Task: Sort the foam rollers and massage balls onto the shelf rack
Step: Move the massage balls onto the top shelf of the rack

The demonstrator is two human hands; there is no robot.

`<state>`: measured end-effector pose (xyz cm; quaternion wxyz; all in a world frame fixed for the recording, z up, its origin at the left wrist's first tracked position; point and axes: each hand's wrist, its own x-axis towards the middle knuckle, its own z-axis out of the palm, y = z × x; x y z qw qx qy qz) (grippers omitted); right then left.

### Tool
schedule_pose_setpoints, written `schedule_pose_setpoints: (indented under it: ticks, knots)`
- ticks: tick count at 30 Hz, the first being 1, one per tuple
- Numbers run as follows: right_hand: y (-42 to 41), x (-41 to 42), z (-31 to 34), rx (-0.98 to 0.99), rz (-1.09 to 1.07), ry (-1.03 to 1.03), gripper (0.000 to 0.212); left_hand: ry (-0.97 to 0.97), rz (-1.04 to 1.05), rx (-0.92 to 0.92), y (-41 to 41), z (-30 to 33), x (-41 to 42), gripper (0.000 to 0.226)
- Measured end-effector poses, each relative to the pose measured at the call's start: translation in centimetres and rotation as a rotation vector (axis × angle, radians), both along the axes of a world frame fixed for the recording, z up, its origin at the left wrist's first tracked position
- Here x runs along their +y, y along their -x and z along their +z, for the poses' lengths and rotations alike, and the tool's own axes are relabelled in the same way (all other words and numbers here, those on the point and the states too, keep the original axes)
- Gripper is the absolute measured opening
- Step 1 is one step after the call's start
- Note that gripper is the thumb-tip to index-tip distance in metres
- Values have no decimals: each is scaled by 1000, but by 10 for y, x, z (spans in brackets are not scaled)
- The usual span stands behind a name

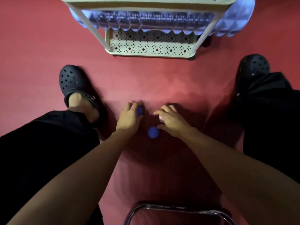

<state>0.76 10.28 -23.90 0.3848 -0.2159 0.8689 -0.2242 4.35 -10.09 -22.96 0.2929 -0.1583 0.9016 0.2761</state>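
Note:
Both hands reach down to the red floor between my feet. My left hand (130,116) curls around a blue massage ball (139,110), of which only the right side shows. My right hand (171,120) curls over a pale pink ball (161,118) that is mostly hidden under its fingers. A second blue massage ball (153,132) lies loose on the floor between my wrists, touched by neither hand. Ahead stands the cream shelf rack (151,46), with a long blue textured foam roller (162,20) lying across its middle tier.
My feet in dark clogs, one on the left (73,82) and one on the right (253,67), flank the hands. The rack's perforated bottom tier sits low to the floor. A dark metal chair frame (178,210) curves at the bottom edge.

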Motion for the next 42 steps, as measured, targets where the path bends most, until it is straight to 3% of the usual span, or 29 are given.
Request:
schedule_pose_setpoints:
  ticks: [4, 7, 13, 19, 21, 25, 29, 33, 38, 42]
  knots:
    - [-6, 10, -4, -60, -50, 47, 48, -33, 63, 7, -3, 2, -3, 49]
    - [-10, 7, 9, -117, -95, 45, 55, -20, 106, 27, -9, 5, -6, 49]
    - [-28, -10, 18, -160, 110, -245, 68, 8, 101, 2, -12, 20, -14, 51]
    - [-38, -10, 30, -377, -217, -5, 41, -46, 125, 32, -6, 51, -24, 48]
    - [-39, -10, 49, -357, -374, 25, 42, -63, 134, 51, 1, 70, -23, 48]
    - [-20, -15, 118, -228, -681, 139, 48, -90, 104, 144, 18, 128, -16, 47]
    - [2, -12, 212, -271, -702, 216, 42, -106, 79, 278, 34, 207, -12, 46]
    - [15, -12, 302, -272, -807, 419, 47, -100, 53, 450, 41, 301, -8, 48]
    - [28, -4, 415, -106, -757, 581, 38, -33, 1, 663, 43, 421, -6, 47]
    - [29, 9, 520, 176, -638, 611, 51, -8, -7, 875, 42, 523, -4, 47]
